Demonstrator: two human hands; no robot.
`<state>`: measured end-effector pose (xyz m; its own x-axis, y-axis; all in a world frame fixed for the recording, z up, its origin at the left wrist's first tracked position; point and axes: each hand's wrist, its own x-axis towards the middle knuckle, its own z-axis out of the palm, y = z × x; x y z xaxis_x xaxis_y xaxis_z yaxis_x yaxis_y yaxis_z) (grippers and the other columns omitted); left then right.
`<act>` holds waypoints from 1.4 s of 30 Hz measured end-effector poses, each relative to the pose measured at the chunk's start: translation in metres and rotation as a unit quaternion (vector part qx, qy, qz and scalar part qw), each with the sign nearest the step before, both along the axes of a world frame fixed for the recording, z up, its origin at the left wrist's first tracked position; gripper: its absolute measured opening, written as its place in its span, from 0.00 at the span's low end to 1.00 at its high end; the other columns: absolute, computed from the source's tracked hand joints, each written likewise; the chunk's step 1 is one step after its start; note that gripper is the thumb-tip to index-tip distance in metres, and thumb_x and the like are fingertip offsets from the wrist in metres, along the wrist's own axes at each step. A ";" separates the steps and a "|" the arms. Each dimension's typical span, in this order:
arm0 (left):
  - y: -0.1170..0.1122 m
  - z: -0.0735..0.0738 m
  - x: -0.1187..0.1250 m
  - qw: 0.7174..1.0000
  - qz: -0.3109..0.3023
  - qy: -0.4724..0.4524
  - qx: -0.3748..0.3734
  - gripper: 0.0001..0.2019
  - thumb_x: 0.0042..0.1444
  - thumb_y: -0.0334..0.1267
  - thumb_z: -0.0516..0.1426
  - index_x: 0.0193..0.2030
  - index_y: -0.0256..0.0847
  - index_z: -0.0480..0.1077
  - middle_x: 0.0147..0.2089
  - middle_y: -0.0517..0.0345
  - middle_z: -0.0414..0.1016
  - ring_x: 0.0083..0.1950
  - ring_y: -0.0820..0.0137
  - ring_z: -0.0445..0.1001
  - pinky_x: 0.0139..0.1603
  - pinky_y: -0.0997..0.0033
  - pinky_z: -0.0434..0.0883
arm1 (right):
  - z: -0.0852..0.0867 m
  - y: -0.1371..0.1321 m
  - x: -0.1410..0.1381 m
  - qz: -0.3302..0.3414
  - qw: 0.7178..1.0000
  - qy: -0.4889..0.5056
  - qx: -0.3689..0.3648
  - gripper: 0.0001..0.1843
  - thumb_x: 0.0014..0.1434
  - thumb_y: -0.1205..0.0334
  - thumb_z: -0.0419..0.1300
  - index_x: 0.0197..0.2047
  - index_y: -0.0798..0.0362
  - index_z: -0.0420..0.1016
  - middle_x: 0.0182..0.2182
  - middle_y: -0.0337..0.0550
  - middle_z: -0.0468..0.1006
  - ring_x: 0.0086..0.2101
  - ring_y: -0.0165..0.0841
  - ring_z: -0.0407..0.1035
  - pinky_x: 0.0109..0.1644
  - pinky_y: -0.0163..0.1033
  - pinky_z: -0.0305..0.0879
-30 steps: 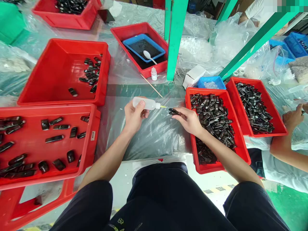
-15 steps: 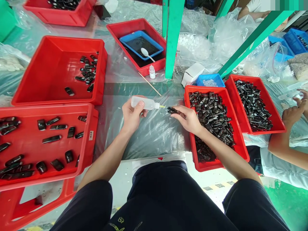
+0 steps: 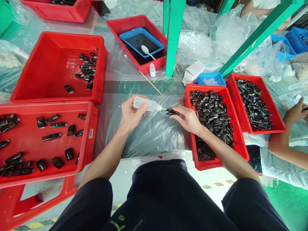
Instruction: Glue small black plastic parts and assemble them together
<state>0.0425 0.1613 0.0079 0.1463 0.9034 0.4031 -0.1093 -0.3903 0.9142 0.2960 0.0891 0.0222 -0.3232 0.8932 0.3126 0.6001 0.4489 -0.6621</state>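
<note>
A translucent white squeeze bottle (image 3: 146, 105) with a thin yellowish nozzle lies on its side in my left hand (image 3: 131, 112), fingers wrapped around it. Its tip points right and meets or nearly meets some small glossy black parts (image 3: 171, 111), pinched between thumb and fingers of my right hand (image 3: 186, 119). Whether the tip touches them I cannot tell. Just right of that hand stands a red bin (image 3: 243, 154) heaped with similar black pieces (image 3: 214, 118). Both hands are above the plastic-covered table (image 3: 154, 138).
Two red bins on the left, one farther (image 3: 31, 80) and one nearer (image 3: 88, 154), hold scattered black parts. Behind are a small dropper bottle (image 3: 152, 70), a thin stick (image 3: 150, 82), a blue tray (image 3: 130, 32) with a white spoon, and a green post (image 3: 173, 41). A co-worker's hand (image 3: 295, 114) is at right.
The squeeze bottle has shifted slightly right and down, its nozzle closer over the black parts. My right hand stays nearly still. The co-worker's hands have moved.
</note>
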 end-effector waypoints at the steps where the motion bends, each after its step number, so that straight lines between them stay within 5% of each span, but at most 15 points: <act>1: 0.000 0.000 0.000 1.000 0.000 0.001 0.002 0.22 0.57 0.61 0.69 0.36 0.41 0.78 0.25 0.62 0.75 0.18 0.78 0.65 0.17 0.75 0.59 | 0.000 0.000 0.000 0.002 1.000 -0.001 -0.001 0.21 0.74 0.47 0.61 0.58 0.52 0.82 0.48 0.50 0.87 0.41 0.39 0.80 0.48 0.42 0.74; 17: 0.000 -0.001 -0.002 1.000 -0.005 0.008 0.022 0.19 0.60 0.58 0.68 0.36 0.43 0.79 0.24 0.61 0.73 0.18 0.76 0.65 0.18 0.71 0.58 | 0.004 0.000 -0.001 0.010 0.999 0.030 -0.035 0.21 0.73 0.46 0.62 0.56 0.52 0.83 0.48 0.49 0.87 0.43 0.39 0.80 0.49 0.41 0.74; 27: -0.011 0.006 -0.003 0.992 0.082 0.073 0.067 0.18 0.54 0.56 0.69 0.37 0.42 0.79 0.32 0.58 0.78 0.27 0.73 0.68 0.27 0.70 0.63 | 0.002 0.000 0.000 0.001 0.997 0.047 -0.053 0.24 0.72 0.41 0.61 0.56 0.51 0.84 0.47 0.49 0.87 0.41 0.38 0.79 0.44 0.40 0.73; 32: -0.011 0.006 -0.004 0.992 0.053 0.058 0.097 0.12 0.58 0.50 0.68 0.39 0.43 0.80 0.31 0.60 0.79 0.23 0.76 0.65 0.23 0.71 0.59 | 0.002 0.001 0.000 0.008 0.998 0.053 -0.041 0.25 0.73 0.42 0.61 0.56 0.54 0.84 0.44 0.50 0.87 0.36 0.36 0.77 0.41 0.39 0.71; 42: -0.008 0.003 -0.004 0.996 0.041 0.041 0.063 0.15 0.58 0.53 0.69 0.39 0.44 0.81 0.28 0.60 0.77 0.21 0.75 0.67 0.21 0.70 0.60 | 0.004 0.000 0.000 -0.001 0.997 0.050 -0.059 0.26 0.72 0.39 0.60 0.56 0.52 0.83 0.44 0.49 0.86 0.38 0.37 0.77 0.41 0.40 0.71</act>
